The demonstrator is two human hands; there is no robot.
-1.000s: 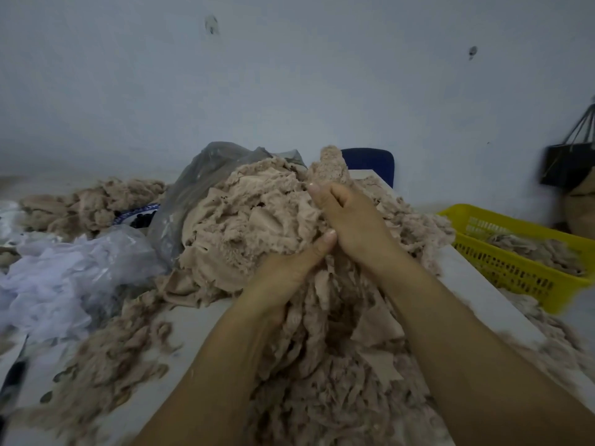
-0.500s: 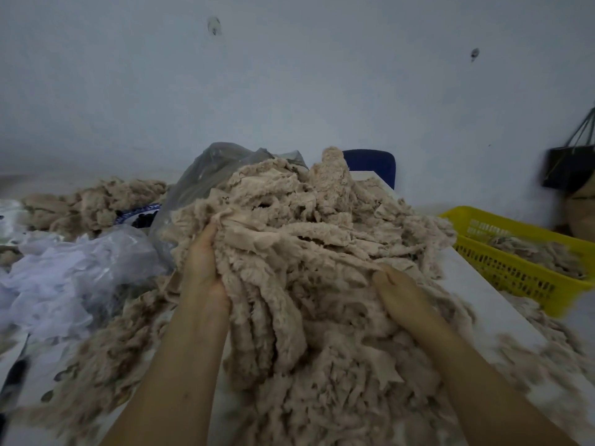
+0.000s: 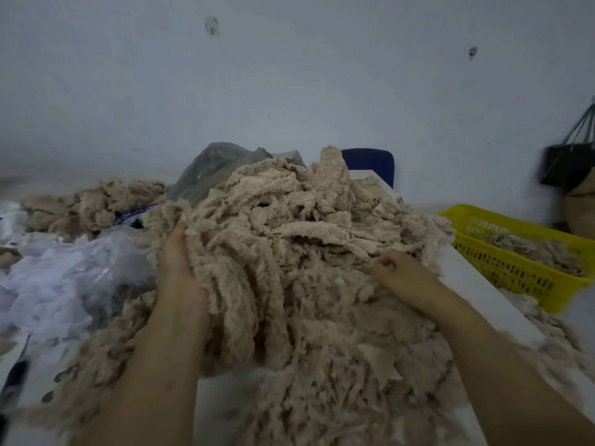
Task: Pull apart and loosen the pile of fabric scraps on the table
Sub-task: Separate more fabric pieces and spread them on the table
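A big heap of beige fabric scraps (image 3: 306,239) covers the middle of the white table (image 3: 476,284). My left hand (image 3: 180,268) grips the heap's left flank, fingers buried in the scraps. My right hand (image 3: 405,278) is dug into the right flank, fingers curled into the cloth. The two hands are wide apart with the stretched clump between them. Loose shreds spill down toward me between my forearms.
A second beige heap (image 3: 90,204) lies at the back left. Crumpled white plastic (image 3: 64,278) sits at the left, a grey plastic bag (image 3: 212,169) behind the heap. A yellow basket (image 3: 515,262) with scraps stands right; a blue chair back (image 3: 370,162) and a black bag (image 3: 566,162) are beyond.
My hands were together at the top of the heap one second ago. They have moved apart to its left and right flanks, spreading the clump wider and lower.
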